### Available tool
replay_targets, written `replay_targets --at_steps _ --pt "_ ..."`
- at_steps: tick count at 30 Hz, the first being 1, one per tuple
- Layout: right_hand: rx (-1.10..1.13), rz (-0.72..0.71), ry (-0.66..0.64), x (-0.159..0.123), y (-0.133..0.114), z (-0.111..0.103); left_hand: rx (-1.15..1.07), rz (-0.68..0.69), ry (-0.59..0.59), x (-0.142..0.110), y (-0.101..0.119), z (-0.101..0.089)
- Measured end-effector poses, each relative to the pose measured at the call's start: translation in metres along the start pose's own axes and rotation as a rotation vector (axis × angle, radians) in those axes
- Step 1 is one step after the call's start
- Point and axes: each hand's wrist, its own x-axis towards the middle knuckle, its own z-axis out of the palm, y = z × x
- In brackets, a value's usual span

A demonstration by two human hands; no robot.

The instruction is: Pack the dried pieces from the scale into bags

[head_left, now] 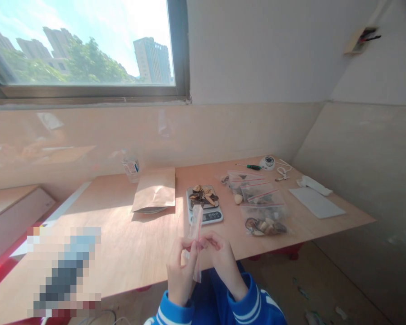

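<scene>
Near the table's front edge, my left hand (181,273) pinches a clear zip bag (196,221) with a red seal line. My right hand (222,257) grips the same bag from the other side, fingers curled at its red line. The bag looks flat and narrow, seen almost edge-on. Just beyond it lies a white digital kitchen scale (214,220), its display partly covered by the bag. Brown, dried mushroom-like slices (201,195) are heaped on the scale's plate. To the right, a filled zip bag (265,224) holds similar dark and pale pieces.
More filled zip bags (257,192) lie behind. A brown paper pouch (157,189) and a plastic bottle (131,169) are left of the scale. At the back right are a green-handled screwdriver (253,167), a white dome camera (267,163) and a white sheet (316,202). A pixelated patch hides the left front.
</scene>
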Motion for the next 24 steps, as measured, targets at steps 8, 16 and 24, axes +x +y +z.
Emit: replay_targets --at_steps 8,16,24 --pt "-0.205 -0.038 0.233 0.010 -0.005 -0.031 -0.052 -0.240 0.445 0.006 -0.002 -0.011" --pt "-0.673 -0.276 0.072 0.049 -0.006 -0.054 -0.171 -0.282 0.180 0.035 0.007 0.002" --pt "-1.291 -0.331 0.015 0.134 0.018 -0.072 -0.385 -0.499 0.158 0.064 0.014 0.021"
